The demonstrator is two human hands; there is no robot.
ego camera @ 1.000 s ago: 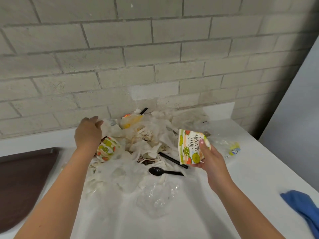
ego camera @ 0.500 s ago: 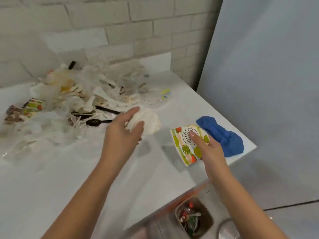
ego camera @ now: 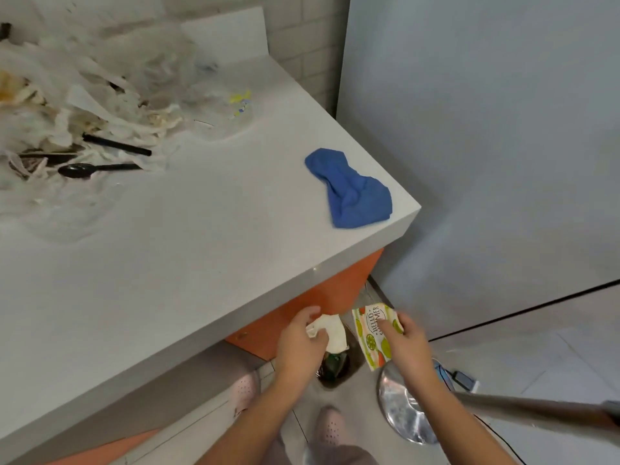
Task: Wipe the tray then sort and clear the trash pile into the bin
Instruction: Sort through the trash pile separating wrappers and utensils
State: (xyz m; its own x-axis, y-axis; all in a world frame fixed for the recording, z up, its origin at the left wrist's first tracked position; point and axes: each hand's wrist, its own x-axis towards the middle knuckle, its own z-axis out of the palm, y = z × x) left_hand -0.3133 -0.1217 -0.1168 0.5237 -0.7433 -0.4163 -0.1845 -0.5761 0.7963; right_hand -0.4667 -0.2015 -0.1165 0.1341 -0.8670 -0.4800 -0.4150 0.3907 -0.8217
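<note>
Left hand (ego camera: 302,340) fingers pinch crumpled napkin (ego camera: 330,333); right hand (ego camera: 407,344) grips flattened paper cup (ego camera: 372,333), both directly over bin (ego camera: 335,374). Release straight down, together. Farther back, trash pile (ego camera: 84,105) remains on bench (ego camera: 201,246).

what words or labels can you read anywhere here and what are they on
"HELLO SUMMER": on the flattened paper cup held in the right hand; the second word is partly covered by a finger.
Yellow and blue print on the clear plastic wrapper on the counter: too blurred to read.
Nothing else is readable.
</note>
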